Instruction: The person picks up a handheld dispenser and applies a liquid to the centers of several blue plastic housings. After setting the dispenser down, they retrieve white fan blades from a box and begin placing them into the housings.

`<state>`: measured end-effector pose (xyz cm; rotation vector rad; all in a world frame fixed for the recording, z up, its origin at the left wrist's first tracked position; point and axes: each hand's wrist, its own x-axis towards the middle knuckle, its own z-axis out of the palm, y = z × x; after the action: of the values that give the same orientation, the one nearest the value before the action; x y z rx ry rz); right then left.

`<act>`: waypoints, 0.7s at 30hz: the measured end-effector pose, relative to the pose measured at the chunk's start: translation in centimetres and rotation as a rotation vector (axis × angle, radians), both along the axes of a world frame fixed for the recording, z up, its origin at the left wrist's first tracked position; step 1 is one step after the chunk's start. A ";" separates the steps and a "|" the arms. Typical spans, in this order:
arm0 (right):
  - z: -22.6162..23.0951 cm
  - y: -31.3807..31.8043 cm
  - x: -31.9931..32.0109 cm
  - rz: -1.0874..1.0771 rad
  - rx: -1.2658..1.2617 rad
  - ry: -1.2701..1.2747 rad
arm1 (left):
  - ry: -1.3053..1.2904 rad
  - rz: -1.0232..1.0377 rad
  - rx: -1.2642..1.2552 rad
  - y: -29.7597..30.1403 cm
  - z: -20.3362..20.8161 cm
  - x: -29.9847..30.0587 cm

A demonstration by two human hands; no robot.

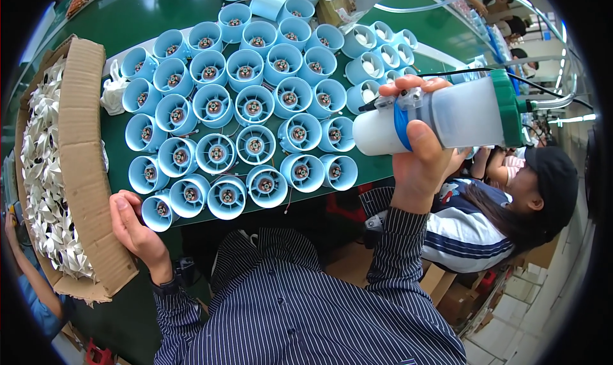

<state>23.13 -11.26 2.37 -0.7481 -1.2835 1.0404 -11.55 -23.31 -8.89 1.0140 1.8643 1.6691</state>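
My right hand (424, 144) is wrapped round a translucent white cylinder dispenser (469, 117) with a green cap, a blue band and a hose at its cap end. It is tilted nearly level above the right side of the many light-blue round housings (254, 105). Each housing in the main group stands open side up, showing ribs and a small copper-coloured motor core inside. Beside the front-left housing (158, 213), my left hand (139, 231) rests at the table edge with its fingers loosely apart. Nothing shows in it; whether its fingertips touch that housing is unclear.
A cardboard box (83, 167) full of white fan blades (54, 173) stands at the left. Right of the main group are housings with white inserts (365, 67). A crumpled white cloth (115, 90) lies by the box. Another person (485, 218) sits close on my right.
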 end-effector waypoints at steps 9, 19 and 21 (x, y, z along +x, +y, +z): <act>-2.2 1.1 -0.1 0.016 0.000 0.094 | -0.030 -0.032 -0.004 0.2 -0.4 -0.5; -2.5 1.2 0.0 -0.034 -0.011 0.067 | -0.027 -0.018 0.005 0.2 -0.4 -0.3; -2.6 1.2 0.0 -0.040 -0.009 0.069 | -0.022 -0.011 0.008 0.2 -0.4 -0.2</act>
<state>23.15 -10.08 -0.22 -0.7355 -1.2010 1.0321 -11.74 -23.06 -9.29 1.0035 1.8362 1.6754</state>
